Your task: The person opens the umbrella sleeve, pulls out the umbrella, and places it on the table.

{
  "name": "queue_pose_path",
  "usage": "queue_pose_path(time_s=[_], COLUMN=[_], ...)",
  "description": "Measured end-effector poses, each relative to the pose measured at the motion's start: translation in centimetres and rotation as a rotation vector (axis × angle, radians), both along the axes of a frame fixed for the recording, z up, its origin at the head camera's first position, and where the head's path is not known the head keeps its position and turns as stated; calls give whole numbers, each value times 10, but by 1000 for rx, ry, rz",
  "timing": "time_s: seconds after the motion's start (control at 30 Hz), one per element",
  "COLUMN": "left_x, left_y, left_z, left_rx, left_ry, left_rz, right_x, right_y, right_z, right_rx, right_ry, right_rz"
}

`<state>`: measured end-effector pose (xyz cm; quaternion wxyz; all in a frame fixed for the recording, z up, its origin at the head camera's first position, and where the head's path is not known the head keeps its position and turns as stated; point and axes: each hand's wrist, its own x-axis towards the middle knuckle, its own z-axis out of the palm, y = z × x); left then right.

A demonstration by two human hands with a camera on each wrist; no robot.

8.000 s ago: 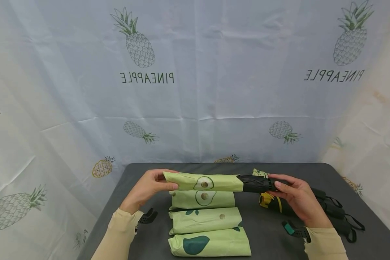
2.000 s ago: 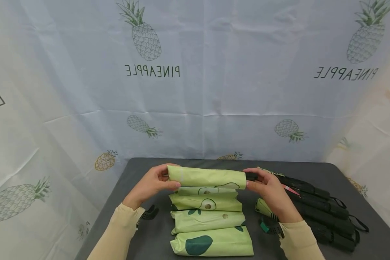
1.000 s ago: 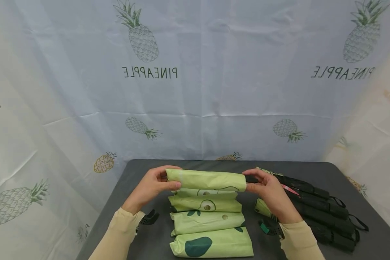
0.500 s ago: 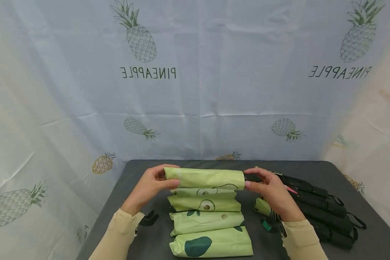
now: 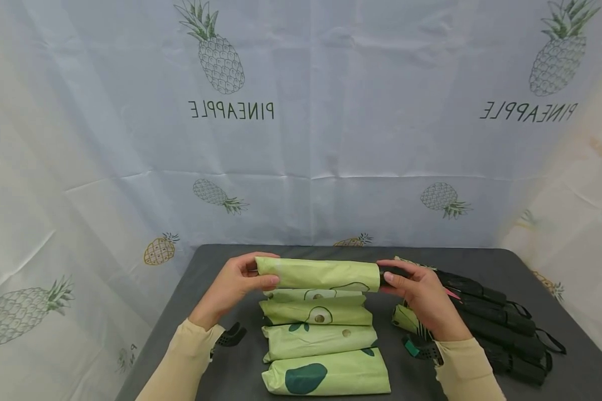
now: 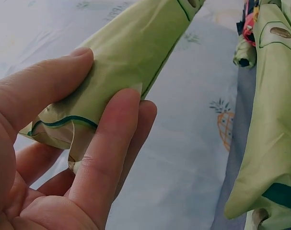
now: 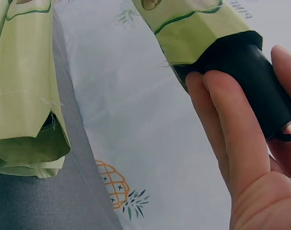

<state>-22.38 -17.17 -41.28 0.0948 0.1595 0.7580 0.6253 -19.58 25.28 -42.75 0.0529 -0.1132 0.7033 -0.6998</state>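
A light green avocado-print sleeve (image 5: 321, 273) is held level above the table, with a folded umbrella (image 7: 255, 81) inside it. Only the umbrella's black handle end shows, sticking out of the sleeve's right mouth. My left hand (image 5: 236, 284) pinches the sleeve's left end between thumb and fingers; in the left wrist view the cloth there is creased. My right hand (image 5: 421, 295) grips the black handle, thumb on the near side, fingertips right at the sleeve's hem in the right wrist view. Below lie several matching green sleeves (image 5: 326, 372), stacked in a row towards me.
Several folded black umbrellas (image 5: 501, 328) with wrist straps lie side by side at the right, partly behind my right arm. One umbrella's green patterned end (image 5: 406, 318) points left. A grey table (image 5: 180, 312) carries everything, and a white pineapple-print curtain (image 5: 306, 139) surrounds it.
Eight seconds ago a long black length stuck out of the held sleeve and fewer sleeves lay below. Since half a second ago, my right hand has shifted slightly, showing more of the handle.
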Motion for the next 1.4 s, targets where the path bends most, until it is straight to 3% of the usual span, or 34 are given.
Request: queue_pose_path(time_s=[0.47,1.4], left_x=[-3,-2], left_y=[-4,-11], left_z=[-1,2], left_rx=[8,38], left_ry=[-6,-30], left_rz=[3,13], right_x=[-1,-3], right_y=[4,16], right_z=[1,2], right_rx=[-79,-61], right_ry=[-36,-36], right_rz=[-25,-78])
